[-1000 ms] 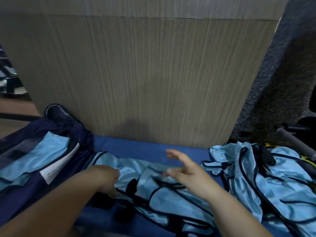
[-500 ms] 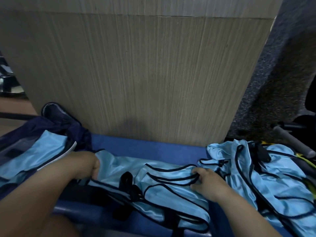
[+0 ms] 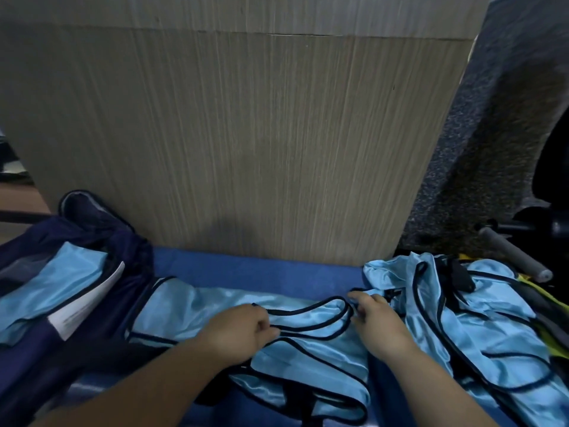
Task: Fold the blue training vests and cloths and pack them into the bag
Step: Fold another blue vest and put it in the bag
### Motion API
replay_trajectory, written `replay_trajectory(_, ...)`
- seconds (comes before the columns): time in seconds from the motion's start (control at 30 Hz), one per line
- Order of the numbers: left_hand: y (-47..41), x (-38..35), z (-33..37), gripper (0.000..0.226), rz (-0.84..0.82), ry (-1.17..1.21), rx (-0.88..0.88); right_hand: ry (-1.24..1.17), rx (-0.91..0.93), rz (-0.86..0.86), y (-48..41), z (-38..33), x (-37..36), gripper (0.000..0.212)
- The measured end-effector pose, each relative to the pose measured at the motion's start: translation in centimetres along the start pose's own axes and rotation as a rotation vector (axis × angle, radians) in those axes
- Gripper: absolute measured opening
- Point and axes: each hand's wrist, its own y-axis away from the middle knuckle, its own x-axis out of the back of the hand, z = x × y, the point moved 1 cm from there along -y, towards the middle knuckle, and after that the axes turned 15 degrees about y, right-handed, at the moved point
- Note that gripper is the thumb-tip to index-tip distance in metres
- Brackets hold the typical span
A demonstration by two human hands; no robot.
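Observation:
A light blue training vest [image 3: 308, 355] with black trim lies spread across the blue mat in front of me. My left hand [image 3: 237, 331] pinches its black-edged strap near the middle. My right hand [image 3: 377, 322] grips the looped end of the same strap at the vest's right side. A pile of several more light blue vests [image 3: 480, 322] lies crumpled at the right. At the left stands the open navy bag [image 3: 101, 322], with folded light blue cloth [image 3: 52, 291] and a white paper [image 3: 86, 303] inside it.
A wood-grain panel [image 3: 246, 134] rises straight ahead behind the blue mat [image 3: 252, 272]. A dark shoe [image 3: 86, 208] lies behind the bag. At the far right a grey foam-covered bar [image 3: 514, 257] sticks out over grey speckled floor [image 3: 480, 149].
My left hand moved right from the vest's left edge to the strap in the middle. My right hand closed on the strap's loop and drew it right, stretching the vest flatter.

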Motion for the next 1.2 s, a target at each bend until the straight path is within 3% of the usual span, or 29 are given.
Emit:
replay_trajectory(0.17,-1.2,-1.4,-0.5,0.041,0.106,-0.001,0.047,0.049,0.076,-0.023,-1.3,0.4,-0.8,0.046)
replay_trajectory(0.27,-1.5,-1.1,-1.3,0.05,0.108,0.019,0.028,0.081,0.112,-0.023,-2.3,0.4,-1.0,0.029)
replay_trajectory(0.37,-1.9,-0.9,-1.7,0.038,0.128,0.214,-0.027,0.053,0.113,0.004,-3.2,0.4,-0.8,0.02)
replay_trajectory(0.53,-2.4,0.7,-1.5,0.027,0.283,0.552,-0.109,-0.041,-0.009,-0.055,-4.1,0.4,-0.1,0.031)
replay_trajectory(0.8,-2.0,-0.2,-3.4,0.031,0.168,0.153,-0.058,-0.075,-0.168,0.039,-3.7,-0.5,0.1,0.046)
replay_trajectory(0.9,-1.7,-0.4,-3.3,0.032,0.22,0.148,-0.196,0.031,-0.277,-0.071,-3.5,0.1,1.8,0.058)
replay_trajectory(1.0,-1.6,0.0,-2.2,0.022,0.241,0.198,-0.319,-0.021,-0.344,-0.312,-2.4,0.0,2.7,0.052)
replay_trajectory(1.1,-1.8,0.0,-1.2,0.019,0.116,0.258,-0.236,-0.098,-0.338,-0.469,-1.1,-0.6,2.3,0.04)
replay_trajectory(1.2,-2.0,-0.4,-0.9,0.018,-0.046,0.211,-0.15,-0.091,-0.304,-0.487,-0.3,-1.0,1.7,0.038)
